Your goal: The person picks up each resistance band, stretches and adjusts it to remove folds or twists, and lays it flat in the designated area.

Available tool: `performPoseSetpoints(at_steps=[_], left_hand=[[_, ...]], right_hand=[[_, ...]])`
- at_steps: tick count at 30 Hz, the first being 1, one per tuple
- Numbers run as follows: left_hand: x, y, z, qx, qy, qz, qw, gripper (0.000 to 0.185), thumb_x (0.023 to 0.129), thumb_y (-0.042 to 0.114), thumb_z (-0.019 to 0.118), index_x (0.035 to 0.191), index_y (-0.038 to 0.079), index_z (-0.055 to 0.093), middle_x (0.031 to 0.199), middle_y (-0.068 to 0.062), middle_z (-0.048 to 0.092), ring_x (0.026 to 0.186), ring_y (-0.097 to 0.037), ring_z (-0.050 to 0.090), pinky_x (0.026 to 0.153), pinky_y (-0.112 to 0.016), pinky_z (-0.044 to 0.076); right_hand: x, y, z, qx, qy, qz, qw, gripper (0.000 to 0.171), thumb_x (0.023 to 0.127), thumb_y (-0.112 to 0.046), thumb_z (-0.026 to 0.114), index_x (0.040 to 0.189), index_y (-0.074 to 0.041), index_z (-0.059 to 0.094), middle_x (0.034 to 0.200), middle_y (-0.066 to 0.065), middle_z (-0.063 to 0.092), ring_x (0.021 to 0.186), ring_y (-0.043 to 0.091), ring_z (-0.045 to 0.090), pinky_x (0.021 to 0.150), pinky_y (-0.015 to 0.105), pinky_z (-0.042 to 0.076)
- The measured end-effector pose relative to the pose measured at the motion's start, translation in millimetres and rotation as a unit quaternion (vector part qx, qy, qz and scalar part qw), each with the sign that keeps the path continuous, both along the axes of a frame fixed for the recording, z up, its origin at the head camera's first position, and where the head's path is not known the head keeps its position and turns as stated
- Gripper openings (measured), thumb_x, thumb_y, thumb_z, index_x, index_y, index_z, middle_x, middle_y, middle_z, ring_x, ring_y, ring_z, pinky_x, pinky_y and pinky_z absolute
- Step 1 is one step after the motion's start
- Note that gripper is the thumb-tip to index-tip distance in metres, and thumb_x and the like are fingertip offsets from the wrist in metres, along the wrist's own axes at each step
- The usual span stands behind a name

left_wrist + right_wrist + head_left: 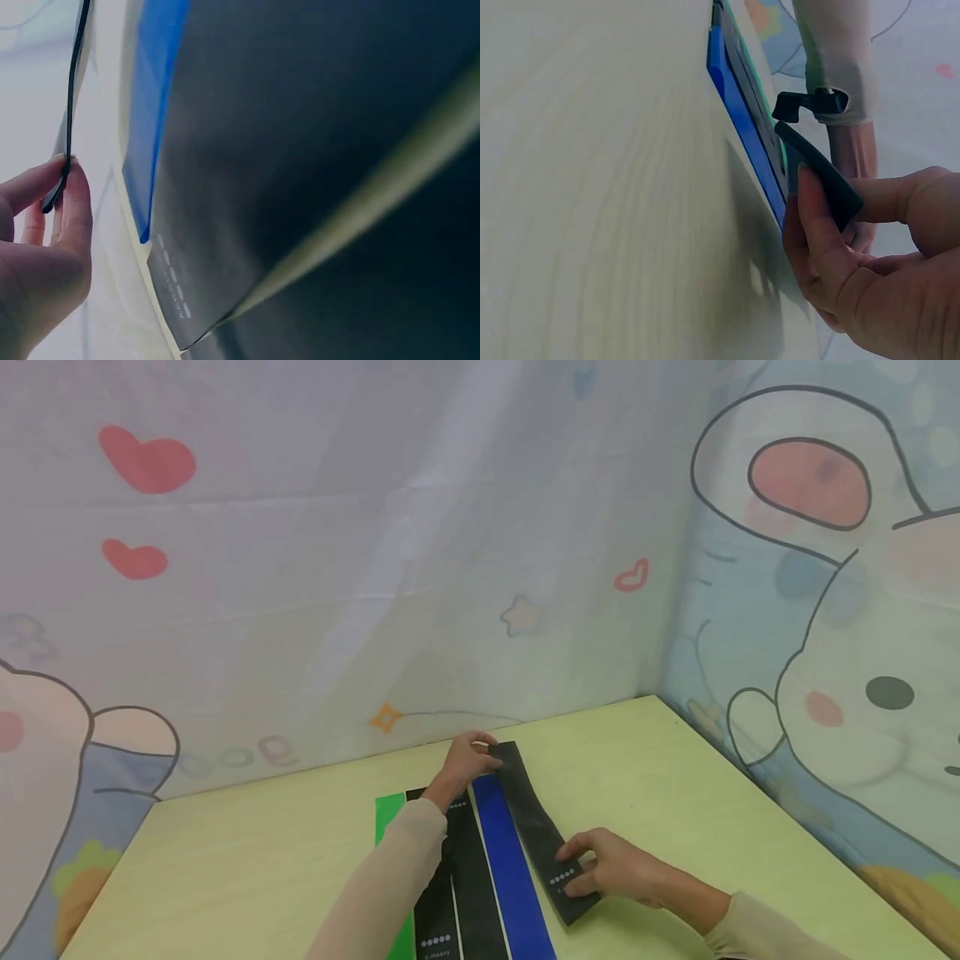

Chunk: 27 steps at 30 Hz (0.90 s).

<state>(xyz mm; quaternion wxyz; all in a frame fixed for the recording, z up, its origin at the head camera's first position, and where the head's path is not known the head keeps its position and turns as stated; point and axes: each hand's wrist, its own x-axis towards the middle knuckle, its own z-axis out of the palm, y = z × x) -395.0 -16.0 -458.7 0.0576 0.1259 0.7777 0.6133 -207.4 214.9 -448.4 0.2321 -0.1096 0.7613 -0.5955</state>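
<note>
A black resistance band [534,814] with white dots near its near end is stretched between the two hands, lifted off the table. My left hand [468,762] pinches its far end; the left wrist view shows the band's thin edge [73,112] between thumb and fingers. At the near end my right hand [621,867] grips it between thumb and fingers, and the band [826,180] bends there in the right wrist view. Directly left of it lies a blue band [512,870]. Beyond that are a black band [480,885], another black band marked "X Heavy" [433,910] and a green band [387,812].
The pale wooden table [247,860] extends to both sides of the row of bands. Printed cloth [337,568] with cartoon figures hangs behind it and along the right side. The left forearm [390,877] covers part of the green and black bands.
</note>
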Motion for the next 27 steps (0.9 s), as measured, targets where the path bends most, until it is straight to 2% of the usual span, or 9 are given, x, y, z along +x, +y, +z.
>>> performPoseSetpoints(at_steps=[4, 11, 19, 27], left_hand=[[3.4, 2.5, -4.1, -0.041, 0.029, -0.016, 0.9986, 0.030, 0.084, -0.011, 0.071, 0.113, -0.005, 0.065, 0.116, -0.024, 0.065, 0.089, -0.029, 0.069, 0.081, -0.043, 0.057], [7.9, 5.0, -8.0, -0.095, 0.068, -0.030, 0.9927, 0.029, 0.086, -0.008, 0.071, 0.114, 0.001, 0.072, 0.116, -0.024, 0.067, 0.092, -0.029, 0.070, 0.083, -0.045, 0.056], [5.3, 4.0, -11.0, -0.128, 0.066, -0.016, 0.9895, 0.031, 0.088, -0.001, 0.073, 0.118, 0.006, 0.072, 0.116, -0.022, 0.067, 0.098, -0.031, 0.068, 0.088, -0.050, 0.054], [4.5, 7.3, -3.4, -0.133, 0.053, -0.013, 0.9896, 0.031, 0.087, -0.004, 0.073, 0.117, 0.004, 0.072, 0.114, -0.021, 0.068, 0.099, -0.031, 0.066, 0.088, -0.048, 0.053]], right_hand=[[2.9, -2.0, -3.5, 0.033, 0.004, -0.003, 0.999, 0.038, 0.079, 0.013, 0.074, 0.114, 0.011, 0.061, 0.107, 0.014, 0.059, 0.085, 0.024, 0.066, 0.069, 0.036, 0.058], [3.4, -2.4, -7.1, 0.080, 0.024, 0.003, 0.997, 0.036, 0.076, 0.012, 0.076, 0.110, 0.008, 0.064, 0.103, 0.011, 0.058, 0.081, 0.021, 0.063, 0.064, 0.036, 0.057], [4.6, -2.3, -6.8, 0.086, 0.022, -0.001, 0.996, 0.036, 0.076, 0.013, 0.076, 0.109, 0.008, 0.063, 0.101, 0.012, 0.058, 0.081, 0.023, 0.065, 0.063, 0.036, 0.057], [2.9, -0.7, -6.2, 0.097, 0.023, 0.001, 0.995, 0.036, 0.077, 0.010, 0.077, 0.110, 0.007, 0.064, 0.102, 0.010, 0.059, 0.082, 0.023, 0.064, 0.064, 0.037, 0.057]])
